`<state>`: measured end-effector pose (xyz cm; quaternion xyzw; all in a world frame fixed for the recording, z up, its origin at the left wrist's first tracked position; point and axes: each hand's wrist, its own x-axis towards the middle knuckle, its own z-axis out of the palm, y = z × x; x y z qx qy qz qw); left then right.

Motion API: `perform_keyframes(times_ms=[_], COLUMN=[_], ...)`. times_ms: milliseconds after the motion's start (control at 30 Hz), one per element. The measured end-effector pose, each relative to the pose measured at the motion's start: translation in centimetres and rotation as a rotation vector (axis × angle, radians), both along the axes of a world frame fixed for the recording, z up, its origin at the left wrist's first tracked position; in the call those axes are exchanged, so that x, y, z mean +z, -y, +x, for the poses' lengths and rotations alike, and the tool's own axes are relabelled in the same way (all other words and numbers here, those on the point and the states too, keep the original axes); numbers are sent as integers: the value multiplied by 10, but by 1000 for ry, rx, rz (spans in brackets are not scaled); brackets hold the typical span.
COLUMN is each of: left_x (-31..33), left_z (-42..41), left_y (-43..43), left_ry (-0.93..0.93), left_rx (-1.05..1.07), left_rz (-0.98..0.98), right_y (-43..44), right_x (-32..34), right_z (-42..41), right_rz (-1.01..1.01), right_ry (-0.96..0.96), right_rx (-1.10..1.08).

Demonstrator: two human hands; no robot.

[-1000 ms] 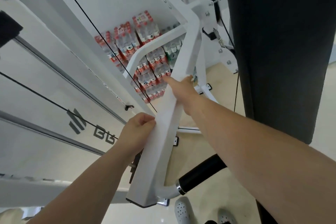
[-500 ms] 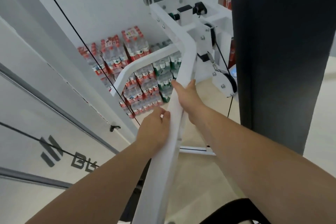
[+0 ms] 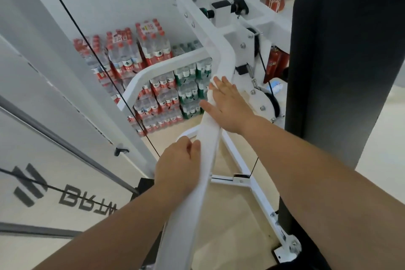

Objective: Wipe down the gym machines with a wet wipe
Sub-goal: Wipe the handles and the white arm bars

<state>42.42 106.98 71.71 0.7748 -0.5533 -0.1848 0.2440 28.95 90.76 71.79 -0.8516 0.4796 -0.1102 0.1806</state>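
Observation:
A white gym machine arm [image 3: 197, 182] runs from the bottom centre up to a bend near the pulley housing. My left hand [image 3: 177, 166] grips this arm from the left, fingers curled round its edge. Higher up, just below the bend, my right hand [image 3: 228, 105] presses flat on the arm with straight fingers. A small white fold of the wet wipe [image 3: 210, 94] shows under its fingertips; the remainder is hidden by the palm.
A tall black back pad [image 3: 341, 72] fills the right side. Black cables [image 3: 96, 55] cross the white panel on the left. Stacked packs of bottled water [image 3: 153, 72] stand against the wall behind. The white base frame [image 3: 258, 195] lies on the beige floor.
Both hands have slid up the white arm toward the bend. My right hand has flattened on it, and the view has tilted up.

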Motion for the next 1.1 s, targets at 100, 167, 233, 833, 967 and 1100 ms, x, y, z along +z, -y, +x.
perform_keyframes(times_ms=[100,167,233,833,967,1100], left_x=[1,0,-2,-4,7,9], left_z=[0,0,1,13,18,10], left_y=[0,0,0,19,54,88], left_ry=[-29,-59,-96,-548,-553,-516], left_rx=[0,-3,-2,-28,-35,-49], left_rz=[-5,-6,-12,149,60,90], right_y=[-21,-51,-73,-85,-69,-17], right_x=[5,3,-5,1,5,3], right_z=[2,-8,-19,-37,-31,-18], right_rz=[-66,-150,-183,-58,-31,-9], right_ry=[-79,-96,-78,-119,-123,-84], right_rx=[108,301,434,286,230,144])
